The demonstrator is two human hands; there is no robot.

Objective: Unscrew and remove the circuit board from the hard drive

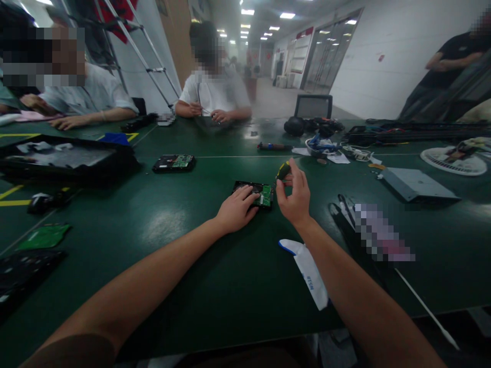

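A black hard drive (264, 194) with a green circuit board on top lies on the green table (192, 255) in front of me. My left hand (238, 208) rests flat on its left part, fingers spread, pressing it down. My right hand (294, 197) is just to the right of the drive, fingers pinched round a screwdriver (283, 170) with a yellow and black handle, held upright over the drive's right edge.
A second hard drive (174, 163) lies further back on the left, beside a black tray (65, 161). A white and blue object (307, 271) lies by my right forearm. Two people sit across the table; tools, cables and a grey box (416, 184) crowd the right.
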